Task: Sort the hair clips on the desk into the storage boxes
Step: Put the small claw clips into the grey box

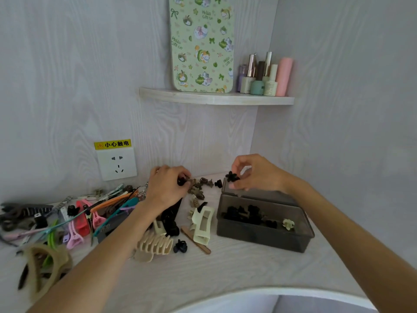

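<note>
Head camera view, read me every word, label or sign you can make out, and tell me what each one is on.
"小心触电", beside a warning triangle: yellow sticker above the wall socket.
"Hello cute cat", repeated; the last words are blurred, so that reading is uncertain: green patterned board on the corner shelf.
Print on the cosmetic bottles: too small to read.
Raised lettering on the dark comb: too blurred to read.

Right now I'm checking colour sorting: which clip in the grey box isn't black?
The pale cream flower clip at the right end of the grey box; the other clips there are black.

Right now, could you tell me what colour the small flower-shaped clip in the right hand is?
Black; the flower-shaped clip shows best in the head view.
</note>
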